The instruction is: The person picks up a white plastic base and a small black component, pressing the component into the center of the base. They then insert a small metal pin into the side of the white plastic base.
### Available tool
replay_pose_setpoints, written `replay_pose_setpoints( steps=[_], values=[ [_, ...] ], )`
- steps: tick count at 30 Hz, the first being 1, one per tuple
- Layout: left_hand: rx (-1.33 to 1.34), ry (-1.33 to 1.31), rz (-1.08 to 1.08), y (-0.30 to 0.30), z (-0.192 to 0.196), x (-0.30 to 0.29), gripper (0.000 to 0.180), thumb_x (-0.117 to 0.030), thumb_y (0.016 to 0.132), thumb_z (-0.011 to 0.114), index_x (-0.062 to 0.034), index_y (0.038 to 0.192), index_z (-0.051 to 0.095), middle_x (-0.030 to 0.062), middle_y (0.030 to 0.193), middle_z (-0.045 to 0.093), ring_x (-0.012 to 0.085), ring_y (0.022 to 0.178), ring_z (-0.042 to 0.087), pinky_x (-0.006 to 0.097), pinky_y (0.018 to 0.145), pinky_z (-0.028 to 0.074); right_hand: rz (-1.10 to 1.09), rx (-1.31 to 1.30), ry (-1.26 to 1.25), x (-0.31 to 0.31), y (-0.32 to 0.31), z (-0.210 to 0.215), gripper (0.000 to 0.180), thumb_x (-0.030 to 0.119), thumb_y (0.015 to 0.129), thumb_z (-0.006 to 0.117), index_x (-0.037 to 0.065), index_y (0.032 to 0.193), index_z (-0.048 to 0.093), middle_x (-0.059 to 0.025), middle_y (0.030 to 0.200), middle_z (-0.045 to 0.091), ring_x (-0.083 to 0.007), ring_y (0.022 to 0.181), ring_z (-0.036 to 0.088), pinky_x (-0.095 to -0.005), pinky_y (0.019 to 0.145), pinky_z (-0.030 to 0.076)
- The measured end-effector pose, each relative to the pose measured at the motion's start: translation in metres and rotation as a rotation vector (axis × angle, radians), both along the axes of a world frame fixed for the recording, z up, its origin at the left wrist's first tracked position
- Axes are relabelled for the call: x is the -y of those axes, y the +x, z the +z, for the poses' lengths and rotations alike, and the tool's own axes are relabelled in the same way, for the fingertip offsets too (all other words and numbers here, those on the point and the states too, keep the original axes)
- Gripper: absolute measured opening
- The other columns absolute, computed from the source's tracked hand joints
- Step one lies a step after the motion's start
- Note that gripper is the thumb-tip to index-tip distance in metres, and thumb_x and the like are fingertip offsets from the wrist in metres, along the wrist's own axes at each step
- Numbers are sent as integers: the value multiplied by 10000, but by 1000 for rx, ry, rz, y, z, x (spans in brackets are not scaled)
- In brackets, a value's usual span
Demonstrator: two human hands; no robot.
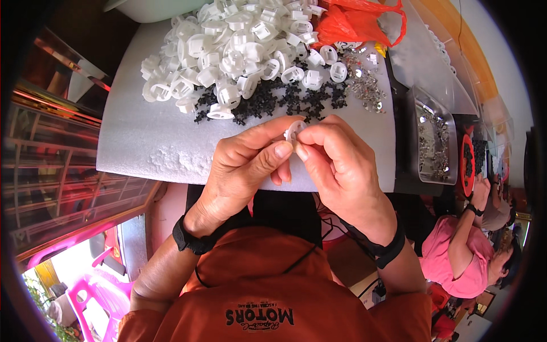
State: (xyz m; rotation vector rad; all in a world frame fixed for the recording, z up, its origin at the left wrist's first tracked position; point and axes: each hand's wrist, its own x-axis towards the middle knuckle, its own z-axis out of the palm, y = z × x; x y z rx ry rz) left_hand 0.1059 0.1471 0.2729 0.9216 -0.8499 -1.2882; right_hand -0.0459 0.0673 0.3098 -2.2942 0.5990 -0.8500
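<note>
Over the near part of a white foam-covered table (137, 137), my two hands meet at a small round white plastic socket part (294, 130). My left hand (242, 159) pinches it between thumb and fingers. The thumb and forefinger of my right hand (345, 157) are closed against its right side; whether they also hold a smaller piece is hidden. Just beyond the hands lie many small black cross-shaped plastic pieces (262, 100). Behind those rises a heap of similar white socket parts (228, 48).
Small shiny metal pieces (366, 85) lie right of the heap, near a red plastic bag (359, 23). A metal tray (423, 171) with metal bits and a red dish (468, 165) of black pieces stand at right. A person in pink (456, 256) sits beyond.
</note>
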Motion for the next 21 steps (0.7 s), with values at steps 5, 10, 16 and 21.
replay_pose_setpoints(
  steps=[5,10,16,21],
  values=[
    [24,21,16,-2,3,0,367,-177,932,594,-22,1262,559,2,860,615,51,669,540,200,600,464,-6,-29,-31,1,2,2,159,-33,815,590,42,925,503,-111,775,507,-297,611,558,-374,520,440],
    [75,8,53,-4,2,0,361,-171,926,601,-28,1255,568,5,879,619,49,666,539,200,594,467,-7,-3,-5,1,3,-2,161,-38,816,588,38,924,495,-117,773,503,-299,609,547,-378,523,431],
    [52,-5,43,-4,1,0,350,-161,926,599,-25,1248,573,15,892,621,50,650,535,196,584,469,5,44,47,-1,2,-5,165,-52,814,576,32,925,487,-121,781,504,-302,630,546,-376,541,432],
    [141,-8,89,-7,2,-2,341,-143,920,605,-14,1235,579,28,896,621,52,648,538,197,571,471,-12,-16,43,-2,4,-4,165,-52,812,578,30,921,485,-124,787,507,-309,662,550,-376,562,440]
  ],
)
